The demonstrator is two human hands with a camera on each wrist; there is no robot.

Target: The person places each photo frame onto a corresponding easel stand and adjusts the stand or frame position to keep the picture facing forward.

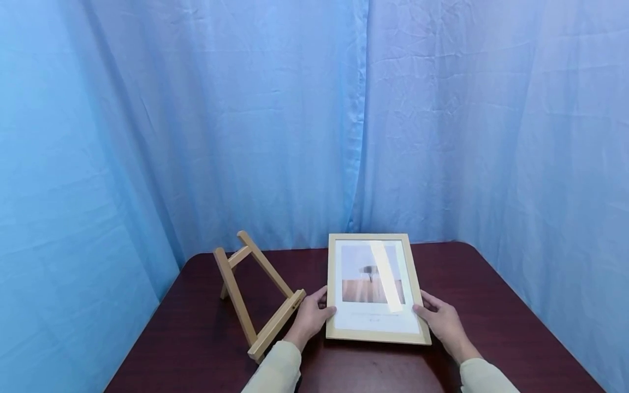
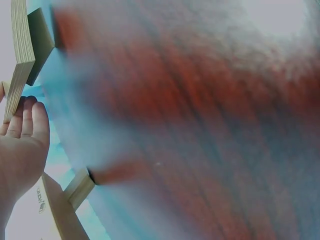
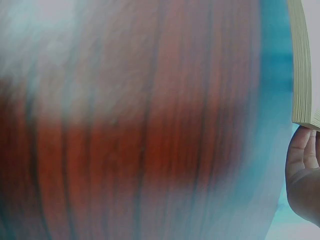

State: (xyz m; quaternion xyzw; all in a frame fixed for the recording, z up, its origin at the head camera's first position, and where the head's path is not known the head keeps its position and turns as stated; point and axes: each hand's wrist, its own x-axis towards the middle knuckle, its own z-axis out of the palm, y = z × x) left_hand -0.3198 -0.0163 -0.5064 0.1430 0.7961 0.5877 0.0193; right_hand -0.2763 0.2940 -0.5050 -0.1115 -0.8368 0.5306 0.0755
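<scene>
In the head view, a wooden picture frame (image 1: 374, 289) leaned back over the dark red worktop (image 1: 491, 327), right of the middle, its top reaching the line of the far edge; whether its bottom touched the surface could not be told. The person's left hand (image 1: 310, 316) gripped its left side and the right hand (image 1: 444, 322) its right side, each thumb on the front. A wooden easel (image 1: 277, 325) stood askew nearer the worktop's left edge, its ledge just beside the left hand, and a blue curtain (image 1: 275, 136) hung beyond the far edge. In the left wrist view, the fingers lay behind the frame's side, with the easel's marked ledge close below. In the right wrist view, fingers supported the frame near a corner, the worktop blurred alongside
</scene>
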